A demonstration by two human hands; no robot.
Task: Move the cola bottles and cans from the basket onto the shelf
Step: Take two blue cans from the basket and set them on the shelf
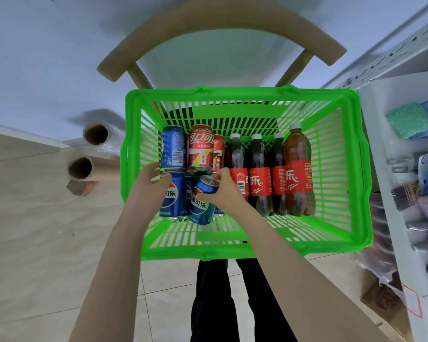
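A green plastic basket sits on a chair in front of me. Inside it lie several blue and red cola cans on the left and several dark cola bottles with red labels on the right. My right hand is closed around the top of a tilted blue can in the near row. My left hand grips the blue can at the near left. Two red cans and another blue can lie behind them.
A wooden chair back curves behind the basket. A white shelf stocked with small goods stands at the right. Two cardboard-cored film rolls lie on the floor at the left. My legs are below the basket.
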